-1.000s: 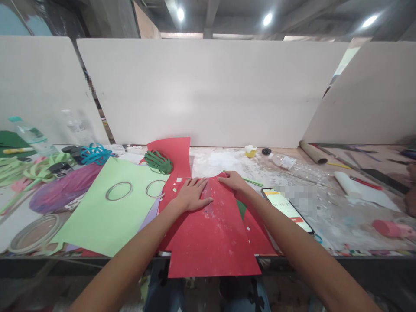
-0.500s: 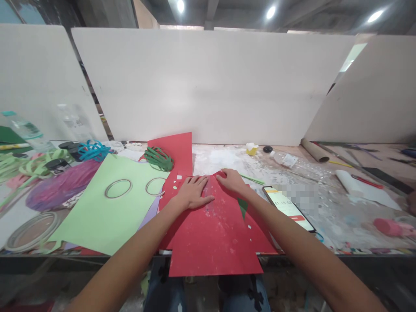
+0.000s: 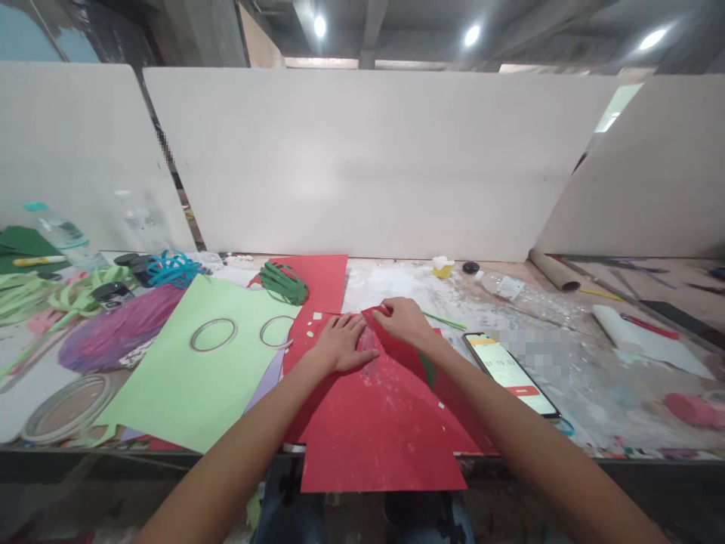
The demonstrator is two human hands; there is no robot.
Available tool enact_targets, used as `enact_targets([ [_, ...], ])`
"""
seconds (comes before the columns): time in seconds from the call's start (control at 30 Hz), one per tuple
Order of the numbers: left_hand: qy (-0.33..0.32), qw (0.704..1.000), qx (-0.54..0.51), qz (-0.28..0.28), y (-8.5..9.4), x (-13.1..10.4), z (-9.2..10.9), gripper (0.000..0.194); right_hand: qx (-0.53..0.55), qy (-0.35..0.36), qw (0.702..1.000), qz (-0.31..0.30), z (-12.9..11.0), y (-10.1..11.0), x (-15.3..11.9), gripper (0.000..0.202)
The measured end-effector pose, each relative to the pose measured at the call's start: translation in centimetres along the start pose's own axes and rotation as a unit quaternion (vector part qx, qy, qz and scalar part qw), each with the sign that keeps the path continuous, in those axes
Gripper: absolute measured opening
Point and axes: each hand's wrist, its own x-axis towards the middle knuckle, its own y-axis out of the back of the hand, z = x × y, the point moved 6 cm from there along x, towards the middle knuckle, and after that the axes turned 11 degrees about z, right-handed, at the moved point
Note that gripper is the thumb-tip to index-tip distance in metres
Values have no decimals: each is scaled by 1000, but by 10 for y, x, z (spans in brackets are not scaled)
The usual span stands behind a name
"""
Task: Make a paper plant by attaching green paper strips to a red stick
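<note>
One phone (image 3: 513,378), right of the red sheet (image 3: 385,446), reads 01:19, its last digits blurred. The left hand (image 3: 340,346) lies flat on the sheet, thumb out; the right hand (image 3: 403,321) pinches its far edge, which is more buckled than half a second ago. The sheet's near end overhangs the table (image 3: 600,393); open surface lies beyond, toward the white panel (image 3: 368,166).

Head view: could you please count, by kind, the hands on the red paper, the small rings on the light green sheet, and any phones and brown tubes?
Hands on the red paper: 2 (left hand, right hand)
Small rings on the light green sheet: 2
Phone: 1
Brown tube: 1
Total: 6
</note>
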Motion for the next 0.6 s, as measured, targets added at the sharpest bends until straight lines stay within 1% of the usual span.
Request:
enact_targets([
  [0.13,-6,1000,-3,-8,1,0,1,86,25,-17,998,-56,20,7,-10,25],
  [0.2,-6,1000,-4,-13,0,0,1,86,37,-20,995,-89,30,6,-18,21],
  [0.27,-5,1000,-5,-14,0,1,1,87,46,-23,993,-108,35,4,-24,21],
  [0.33,-3,1000,-4,-13,0,1,0,87,53,-23,992,-111,33,3,-29,21],
  [0.53,-6,1000,-4,-11,4,0,4,78,94,-7,989,-115,9,11,-36,20],
  [0.6,-5,1000,-6,-15,6,-2,5,76,105,-8,987,-121,8,14,-37,21],
])
